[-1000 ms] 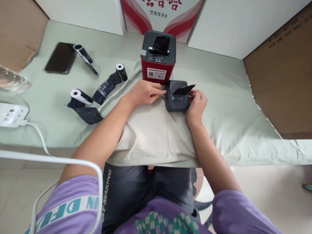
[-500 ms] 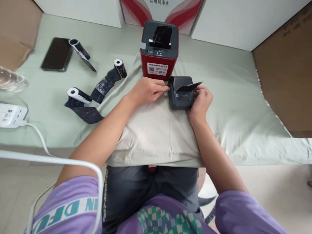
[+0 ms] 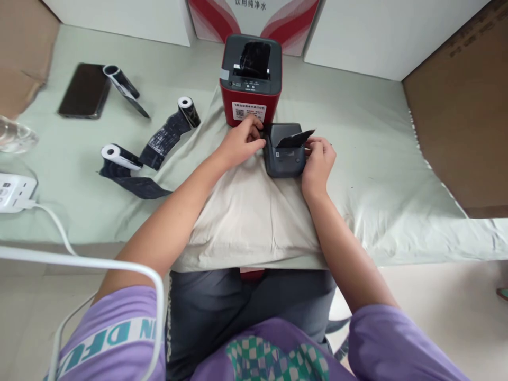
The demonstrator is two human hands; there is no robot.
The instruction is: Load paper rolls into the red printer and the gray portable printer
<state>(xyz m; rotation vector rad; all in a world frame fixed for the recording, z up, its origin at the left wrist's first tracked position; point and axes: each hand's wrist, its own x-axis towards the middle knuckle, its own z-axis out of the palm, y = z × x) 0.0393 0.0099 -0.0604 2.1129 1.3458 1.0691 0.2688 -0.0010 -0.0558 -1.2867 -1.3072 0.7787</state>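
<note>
A small dark grey label printer (image 3: 286,163) sits on the cloth, with a strip of black paper (image 3: 294,139) sticking up from its slot. My right hand (image 3: 318,163) grips the printer's right side, some of its fingers hidden behind it. At the left edge of the printer is my left hand (image 3: 244,140), holding nothing. Its thumb tip is at the printer's side, and its loosely bent fingers are apart from the thumb, in front of the red printer (image 3: 250,100). That larger printer has a dark top with black paper coming out of it.
On the left lie a phone (image 3: 84,90) and several paper rolls, one (image 3: 121,157) trailing black paper. A white power strip (image 3: 16,191) and white cable (image 3: 119,263) are at lower left. A cardboard box (image 3: 460,116) stands at right, white boxes (image 3: 353,32) behind.
My left hand's pinched fingers have spread, the fingers lifting toward the red printer's front. My right hand stays on the label printer. The whole view has shifted slightly.
</note>
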